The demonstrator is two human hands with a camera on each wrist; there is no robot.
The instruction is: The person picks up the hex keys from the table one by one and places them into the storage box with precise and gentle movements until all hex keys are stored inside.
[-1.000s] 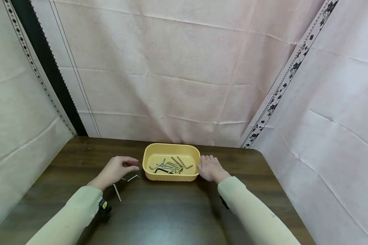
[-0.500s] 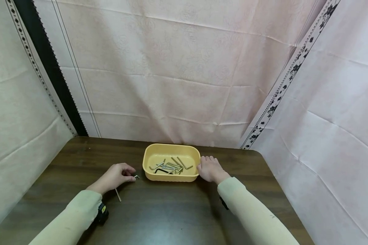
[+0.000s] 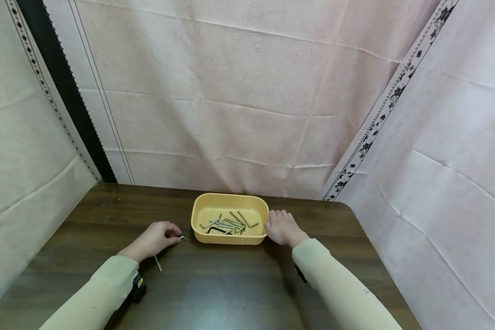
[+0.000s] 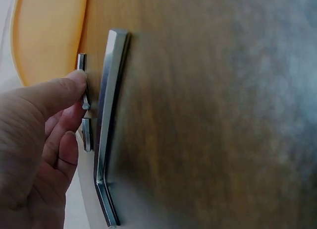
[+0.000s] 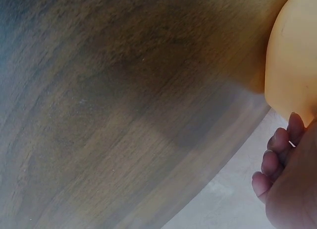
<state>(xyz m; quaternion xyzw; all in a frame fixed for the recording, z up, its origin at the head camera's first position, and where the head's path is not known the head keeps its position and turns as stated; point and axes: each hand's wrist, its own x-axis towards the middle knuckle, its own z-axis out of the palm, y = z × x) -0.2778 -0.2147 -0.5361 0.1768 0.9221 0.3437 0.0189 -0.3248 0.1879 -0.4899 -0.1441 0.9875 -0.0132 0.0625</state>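
My left hand (image 3: 158,237) pinches a small silver hex key (image 3: 183,238) between thumb and fingers, low over the table to the left of the yellow tray (image 3: 231,239). In the left wrist view, the thumb covers part of this key, and another short metal piece (image 4: 87,135) shows just below it. Nearer the wrist lies a longer silver hex key (image 4: 105,110), partly under the hand in the head view. My right hand (image 3: 283,228) holds the tray's right end with curled fingers; its thumb is hidden in the right wrist view.
Inside the tray lies a pile of several silver hex keys (image 3: 235,223) and a black one (image 3: 216,230). The brown wooden table (image 3: 231,288) ends at a pale cloth curtain (image 3: 231,114) behind, with more cloth on both sides.
My left hand has lowered slightly towards me and closed its thumb and fingers on the small hex key. My right hand stays at the tray.
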